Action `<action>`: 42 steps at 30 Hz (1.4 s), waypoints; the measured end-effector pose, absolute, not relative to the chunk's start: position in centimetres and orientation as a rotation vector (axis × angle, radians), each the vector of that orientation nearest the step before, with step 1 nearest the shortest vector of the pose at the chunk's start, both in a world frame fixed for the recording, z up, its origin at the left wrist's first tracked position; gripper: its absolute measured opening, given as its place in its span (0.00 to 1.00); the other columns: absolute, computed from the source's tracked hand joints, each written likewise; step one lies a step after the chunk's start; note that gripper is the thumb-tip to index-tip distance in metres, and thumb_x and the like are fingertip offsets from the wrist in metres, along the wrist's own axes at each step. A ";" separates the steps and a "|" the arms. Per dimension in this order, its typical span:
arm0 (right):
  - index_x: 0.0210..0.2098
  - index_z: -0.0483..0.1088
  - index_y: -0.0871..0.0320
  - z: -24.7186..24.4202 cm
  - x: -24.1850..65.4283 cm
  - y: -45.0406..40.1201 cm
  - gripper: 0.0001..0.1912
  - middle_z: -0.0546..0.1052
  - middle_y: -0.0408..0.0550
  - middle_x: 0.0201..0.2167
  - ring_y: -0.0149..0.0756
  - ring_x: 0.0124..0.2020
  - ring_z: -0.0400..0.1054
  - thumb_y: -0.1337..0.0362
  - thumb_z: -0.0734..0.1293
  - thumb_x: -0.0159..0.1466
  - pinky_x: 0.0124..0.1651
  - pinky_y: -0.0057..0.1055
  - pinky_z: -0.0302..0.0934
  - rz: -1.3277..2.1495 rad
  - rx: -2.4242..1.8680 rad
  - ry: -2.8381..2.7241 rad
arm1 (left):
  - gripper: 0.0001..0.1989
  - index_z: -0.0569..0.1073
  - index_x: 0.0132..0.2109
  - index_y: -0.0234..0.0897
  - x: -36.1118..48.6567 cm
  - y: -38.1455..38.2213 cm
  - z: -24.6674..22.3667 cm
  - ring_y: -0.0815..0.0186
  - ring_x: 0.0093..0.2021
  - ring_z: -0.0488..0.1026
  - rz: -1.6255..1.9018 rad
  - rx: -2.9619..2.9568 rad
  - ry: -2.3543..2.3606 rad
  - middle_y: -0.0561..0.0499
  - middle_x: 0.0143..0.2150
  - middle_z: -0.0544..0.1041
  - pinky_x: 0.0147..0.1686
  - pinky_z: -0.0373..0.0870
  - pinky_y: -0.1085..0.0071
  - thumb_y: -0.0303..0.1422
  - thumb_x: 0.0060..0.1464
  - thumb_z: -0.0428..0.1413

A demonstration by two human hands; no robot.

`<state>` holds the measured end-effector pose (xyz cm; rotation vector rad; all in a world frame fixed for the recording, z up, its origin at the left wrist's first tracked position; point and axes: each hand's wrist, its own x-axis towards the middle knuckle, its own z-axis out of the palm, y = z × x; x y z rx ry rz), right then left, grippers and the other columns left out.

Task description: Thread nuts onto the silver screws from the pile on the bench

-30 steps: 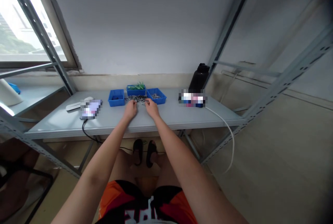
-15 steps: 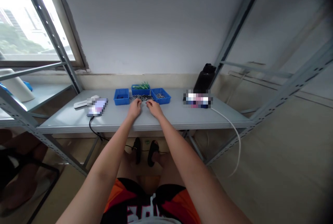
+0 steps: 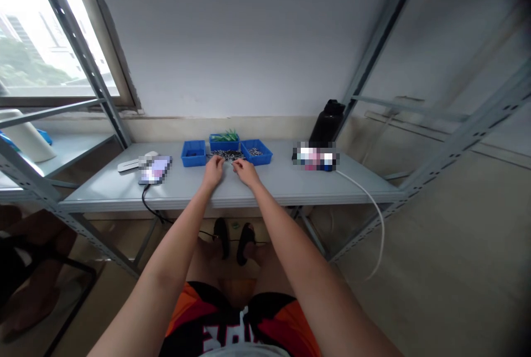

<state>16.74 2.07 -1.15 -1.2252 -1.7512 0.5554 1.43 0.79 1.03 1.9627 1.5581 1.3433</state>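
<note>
At the near edge of a pile of small dark and silvery pieces, my left hand is closed in a pinch. My right hand pinches opposite it, a short gap away. What sits between the fingertips of either hand is too small to name. A blue bin with a few dark pieces stands left of the pile. Behind it a second blue bin holds long green pieces. The blue bin on the right contains small silvery pieces.
A phone with a black cable lies left on the grey shelf, beside a white object. To the right a black bottle stands behind a blurred-out device with a white cable. Metal uprights flank both sides.
My left hand has shifted very slightly left, its fingertips a little farther from my right hand. The right hand stays nearly in place. Bins and pile look unchanged.
</note>
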 end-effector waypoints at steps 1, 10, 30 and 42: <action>0.33 0.73 0.56 -1.1 16.7 2.0 0.09 0.78 0.44 0.28 0.33 0.32 0.71 0.63 0.62 0.64 0.40 0.28 0.61 0.547 -1.228 -1.777 | 0.08 0.71 0.37 0.33 1.4 0.8 1.0 0.65 0.39 0.72 1.363 1.951 1.542 0.45 0.37 0.77 0.44 0.66 0.71 0.28 0.59 0.48; 0.37 0.73 0.56 -1.2 16.8 2.1 0.11 0.77 0.43 0.26 0.33 0.29 0.69 0.61 0.60 0.66 0.38 0.27 0.60 0.552 -1.218 -1.730 | 0.10 0.77 0.41 0.31 1.5 0.6 1.3 0.62 0.41 0.75 1.335 1.936 1.487 0.42 0.41 0.80 0.45 0.68 0.69 0.32 0.57 0.54; 0.46 0.71 0.53 -0.5 16.5 1.0 0.13 0.79 0.46 0.32 0.37 0.34 0.72 0.57 0.59 0.68 0.42 0.30 0.62 0.509 -1.248 -1.704 | 0.08 0.79 0.37 0.33 1.5 0.7 0.9 0.61 0.36 0.76 1.210 1.983 1.514 0.45 0.35 0.81 0.41 0.71 0.68 0.30 0.52 0.56; 0.36 0.69 0.54 -0.7 16.7 1.6 0.11 0.76 0.41 0.27 0.32 0.29 0.68 0.62 0.56 0.68 0.39 0.27 0.59 0.574 -1.249 -1.672 | 0.10 0.80 0.40 0.33 1.3 0.8 1.0 0.60 0.38 0.75 1.261 1.976 1.521 0.43 0.38 0.81 0.42 0.69 0.67 0.34 0.55 0.56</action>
